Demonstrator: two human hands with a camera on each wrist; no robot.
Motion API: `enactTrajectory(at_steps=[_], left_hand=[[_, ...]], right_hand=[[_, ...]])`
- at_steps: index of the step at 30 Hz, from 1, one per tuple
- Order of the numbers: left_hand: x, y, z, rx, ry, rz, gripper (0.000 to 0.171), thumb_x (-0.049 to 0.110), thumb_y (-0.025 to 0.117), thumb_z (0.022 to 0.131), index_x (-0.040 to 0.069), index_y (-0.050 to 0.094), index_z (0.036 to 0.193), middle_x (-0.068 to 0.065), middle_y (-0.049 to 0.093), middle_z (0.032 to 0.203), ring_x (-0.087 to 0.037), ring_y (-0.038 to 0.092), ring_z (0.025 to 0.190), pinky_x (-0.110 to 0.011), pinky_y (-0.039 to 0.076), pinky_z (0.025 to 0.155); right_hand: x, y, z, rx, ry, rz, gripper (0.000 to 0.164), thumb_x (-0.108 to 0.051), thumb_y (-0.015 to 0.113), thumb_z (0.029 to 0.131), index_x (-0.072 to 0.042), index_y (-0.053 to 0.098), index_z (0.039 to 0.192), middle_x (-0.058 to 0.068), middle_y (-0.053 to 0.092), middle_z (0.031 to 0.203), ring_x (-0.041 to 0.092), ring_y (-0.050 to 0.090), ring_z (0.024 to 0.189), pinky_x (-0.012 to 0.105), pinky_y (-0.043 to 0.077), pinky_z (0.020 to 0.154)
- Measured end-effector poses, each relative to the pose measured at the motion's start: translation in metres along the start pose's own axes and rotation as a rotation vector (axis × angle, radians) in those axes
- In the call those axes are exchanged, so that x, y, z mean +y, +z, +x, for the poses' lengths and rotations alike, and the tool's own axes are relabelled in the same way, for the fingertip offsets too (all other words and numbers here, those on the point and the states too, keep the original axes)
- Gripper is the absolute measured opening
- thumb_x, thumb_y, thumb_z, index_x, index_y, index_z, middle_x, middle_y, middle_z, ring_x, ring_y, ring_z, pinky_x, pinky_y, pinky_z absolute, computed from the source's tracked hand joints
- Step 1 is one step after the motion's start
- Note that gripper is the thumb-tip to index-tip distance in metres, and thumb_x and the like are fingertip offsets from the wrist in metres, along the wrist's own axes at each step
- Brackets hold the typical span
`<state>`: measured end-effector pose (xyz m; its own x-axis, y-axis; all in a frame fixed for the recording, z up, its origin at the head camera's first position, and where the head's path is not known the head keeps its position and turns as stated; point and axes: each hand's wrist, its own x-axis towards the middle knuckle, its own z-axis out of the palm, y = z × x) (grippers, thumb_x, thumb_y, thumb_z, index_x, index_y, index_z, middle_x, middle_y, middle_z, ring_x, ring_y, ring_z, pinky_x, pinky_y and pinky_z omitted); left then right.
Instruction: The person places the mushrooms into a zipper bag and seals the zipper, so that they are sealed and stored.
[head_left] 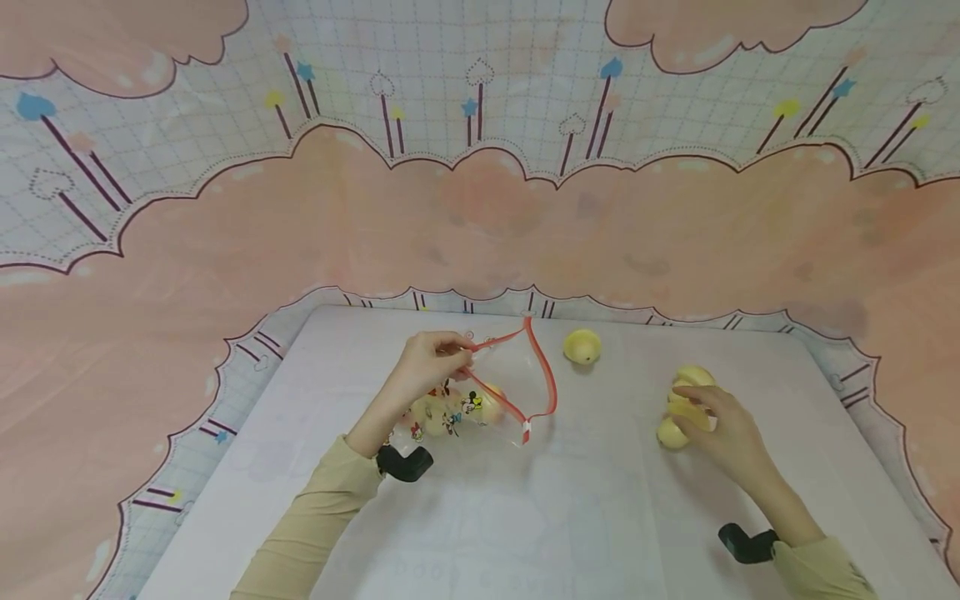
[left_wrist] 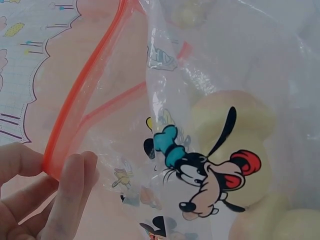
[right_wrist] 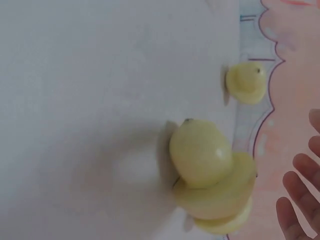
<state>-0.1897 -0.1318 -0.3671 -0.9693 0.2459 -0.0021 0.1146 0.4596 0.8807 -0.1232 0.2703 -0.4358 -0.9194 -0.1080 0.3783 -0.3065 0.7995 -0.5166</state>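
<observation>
My left hand [head_left: 435,362] pinches one corner of the red zip edge [left_wrist: 75,100] of a clear plastic bag. The bag [head_left: 517,375] has cartoon characters printed on it, and its mouth gapes toward the right. Several pale yellow, fruit-like pieces [left_wrist: 232,170] lie inside, blurred by the plastic. On the right, my right hand [head_left: 723,433] is over a cluster of yellow fruit-like pieces [right_wrist: 200,155], one rounded with a dark tip and one longer and curved. Its fingers look fairly straight and spread in the right wrist view, apart from the cluster.
A separate yellow fruit-like piece [head_left: 582,347] sits near the table's far edge, between the bag and the cluster. The white tabletop [head_left: 525,517] ends at a patterned cloth [head_left: 480,225]. Black wrist mounts [head_left: 405,463] stick out from both wrists.
</observation>
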Motion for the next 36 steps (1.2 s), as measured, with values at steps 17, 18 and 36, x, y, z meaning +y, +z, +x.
enactTrajectory(at_steps=[17, 18, 36], left_hand=[[-0.004, 0.001, 0.002, -0.001, -0.013, 0.002, 0.022, 0.012, 0.062, 0.091, 0.001, 0.069, 0.109, -0.019, 0.073, 0.091, -0.022, 0.072, 0.072, -0.029, 0.059, 0.065], [-0.004, 0.001, 0.002, -0.001, -0.013, -0.001, 0.022, 0.011, 0.062, 0.091, 0.001, 0.070, 0.108, -0.019, 0.073, 0.091, -0.025, 0.073, 0.073, -0.028, 0.059, 0.065], [-0.003, 0.003, 0.002, -0.008, -0.022, -0.004, 0.023, 0.012, 0.062, 0.091, 0.001, 0.069, 0.110, -0.018, 0.072, 0.090, -0.022, 0.073, 0.073, -0.028, 0.059, 0.066]], right_hand=[[0.029, 0.000, -0.005, -0.075, 0.150, 0.040, 0.045, -0.012, 0.072, 0.084, 0.002, 0.058, 0.124, 0.023, 0.060, 0.118, 0.035, 0.056, 0.103, 0.022, 0.043, 0.078], [0.031, 0.000, -0.005, -0.089, 0.166, 0.047, 0.046, -0.015, 0.071, 0.085, 0.002, 0.057, 0.125, 0.023, 0.059, 0.119, 0.031, 0.056, 0.104, 0.023, 0.043, 0.079], [0.047, 0.006, -0.009, -0.182, 0.247, 0.080, 0.050, -0.027, 0.063, 0.092, 0.003, 0.053, 0.130, 0.025, 0.055, 0.124, 0.039, 0.056, 0.106, 0.024, 0.046, 0.075]])
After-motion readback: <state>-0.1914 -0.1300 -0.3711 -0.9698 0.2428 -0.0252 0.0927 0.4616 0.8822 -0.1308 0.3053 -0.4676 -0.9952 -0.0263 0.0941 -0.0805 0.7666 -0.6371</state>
